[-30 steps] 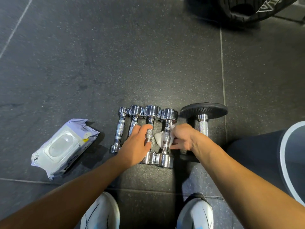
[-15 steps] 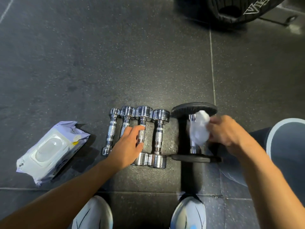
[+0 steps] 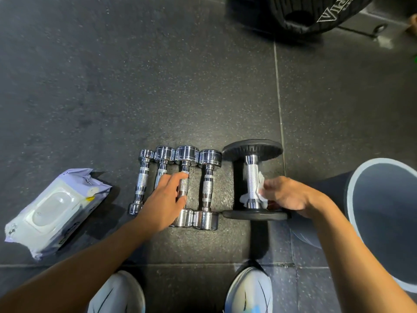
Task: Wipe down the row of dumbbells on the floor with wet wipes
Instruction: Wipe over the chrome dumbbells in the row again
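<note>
Rubber gym flooring, four chrome dumbbells in a row plus a black-plated dumbbell at the right end. Right hand pinches a wet wipe against that one's handle, so I'd guess it's the last in line. Left hand lies flat-fingered across the chrome handles. Next up is probably rubbing the bar, then the plates. Wipes pack sits off left.

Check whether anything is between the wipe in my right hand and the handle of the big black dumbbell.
Nothing visible. The right hand holds the wet wipe against the handle of the black dumbbell, between its plates. The left hand rests on the chrome dumbbells beside it, out of the way.
</note>
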Available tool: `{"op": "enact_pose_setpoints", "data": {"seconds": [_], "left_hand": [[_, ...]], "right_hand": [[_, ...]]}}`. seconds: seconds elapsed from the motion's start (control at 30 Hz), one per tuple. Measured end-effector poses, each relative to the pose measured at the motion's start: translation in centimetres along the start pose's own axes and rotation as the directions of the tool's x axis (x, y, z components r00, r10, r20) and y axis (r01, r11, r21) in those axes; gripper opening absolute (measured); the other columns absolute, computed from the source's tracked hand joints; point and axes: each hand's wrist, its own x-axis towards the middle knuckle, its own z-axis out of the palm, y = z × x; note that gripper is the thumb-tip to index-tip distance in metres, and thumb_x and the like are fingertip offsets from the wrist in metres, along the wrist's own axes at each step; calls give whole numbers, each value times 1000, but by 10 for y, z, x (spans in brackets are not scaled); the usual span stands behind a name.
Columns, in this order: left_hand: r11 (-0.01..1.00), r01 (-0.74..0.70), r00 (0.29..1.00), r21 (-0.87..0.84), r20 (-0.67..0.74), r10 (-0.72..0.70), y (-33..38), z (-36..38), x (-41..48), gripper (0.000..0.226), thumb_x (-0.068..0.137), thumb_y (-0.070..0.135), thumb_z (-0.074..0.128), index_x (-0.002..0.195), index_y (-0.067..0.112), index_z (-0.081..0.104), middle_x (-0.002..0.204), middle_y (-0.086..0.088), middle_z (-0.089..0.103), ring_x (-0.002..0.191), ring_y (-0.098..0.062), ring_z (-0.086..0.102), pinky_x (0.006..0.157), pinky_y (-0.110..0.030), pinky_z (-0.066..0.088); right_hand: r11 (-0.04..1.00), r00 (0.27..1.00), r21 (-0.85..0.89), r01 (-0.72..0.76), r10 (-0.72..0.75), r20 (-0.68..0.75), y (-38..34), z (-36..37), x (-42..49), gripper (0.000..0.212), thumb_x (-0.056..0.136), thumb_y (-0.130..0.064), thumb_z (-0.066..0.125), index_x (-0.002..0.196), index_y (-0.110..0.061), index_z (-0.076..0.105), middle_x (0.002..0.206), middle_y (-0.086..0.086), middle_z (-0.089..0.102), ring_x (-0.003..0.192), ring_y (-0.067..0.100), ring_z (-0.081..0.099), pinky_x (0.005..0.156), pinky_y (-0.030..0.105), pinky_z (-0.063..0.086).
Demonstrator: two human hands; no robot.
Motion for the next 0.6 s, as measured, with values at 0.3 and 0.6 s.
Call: {"op": "enact_pose_setpoints", "data": {"seconds": [0.3, 0.6], "left_hand": [[1000, 15, 1000, 17, 5, -15, 1, 1, 0, 55, 98, 23, 64, 144, 37, 37, 118, 6, 40, 87, -7, 58, 83, -42, 58], [1000, 21, 1000, 15, 4, -21, 4, -1, 0, 56, 98, 22, 64, 146, 34, 38, 117, 5, 41, 86, -6, 57, 84, -39, 58]], "right_hand": [[816, 997, 577, 21, -57, 45, -13, -1, 18, 12, 103, -12, 56, 114, -9, 62, 102, 9, 73, 94, 22, 72, 87, 42, 55], [950, 977, -292, -107, 155, 147, -23, -8, 18, 49, 83, -48, 79, 113, -9, 72, 111, 2, 71, 102, 20, 65, 95, 35, 52]]}}
